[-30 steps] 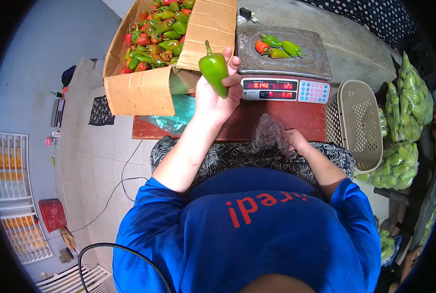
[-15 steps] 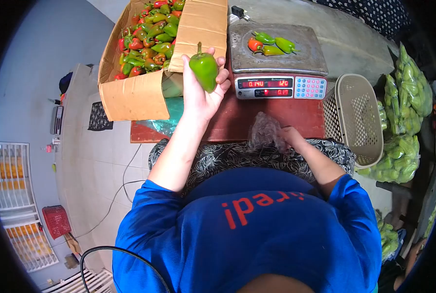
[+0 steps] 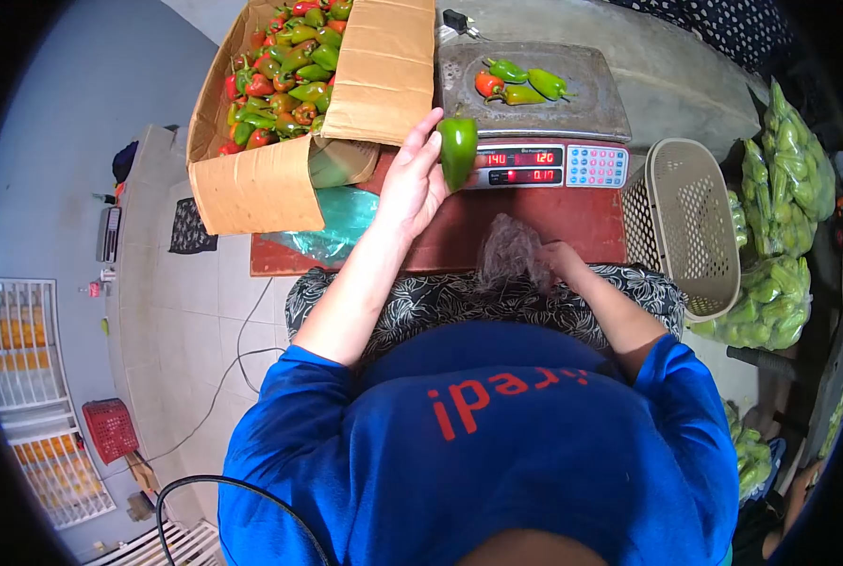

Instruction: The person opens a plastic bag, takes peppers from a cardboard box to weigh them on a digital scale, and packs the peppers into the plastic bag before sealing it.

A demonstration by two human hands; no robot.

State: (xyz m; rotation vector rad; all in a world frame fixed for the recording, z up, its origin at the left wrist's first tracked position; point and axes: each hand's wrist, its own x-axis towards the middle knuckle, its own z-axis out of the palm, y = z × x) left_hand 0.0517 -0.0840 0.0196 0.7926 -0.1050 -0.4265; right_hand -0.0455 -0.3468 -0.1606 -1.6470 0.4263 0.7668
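Observation:
A green pepper [image 3: 459, 153] is held at the fingers of my left hand [image 3: 416, 187], in front of the lit display of the scale [image 3: 525, 166]. My right hand [image 3: 559, 260] is closed on a crumpled clear plastic bag [image 3: 510, 253] near the front edge of the red table [image 3: 572, 224]. On the scale's metal plate [image 3: 586, 108] lie several peppers, one red [image 3: 487, 84] and the others green [image 3: 546, 83]. An open cardboard box [image 3: 383, 71] at the upper left holds many red and green peppers [image 3: 299, 64].
A beige perforated basket [image 3: 695, 231] stands right of the table. Bags of green vegetables [image 3: 787, 189] lie beyond it. Teal plastic [image 3: 341, 223] is spread below the box. A red basket [image 3: 110, 431] and a cable [image 3: 216, 401] are at the left.
My left hand has shifted right with the green pepper, from beside the box flap to the scale's display, and has turned. My right hand has barely moved and still holds the plastic bag.

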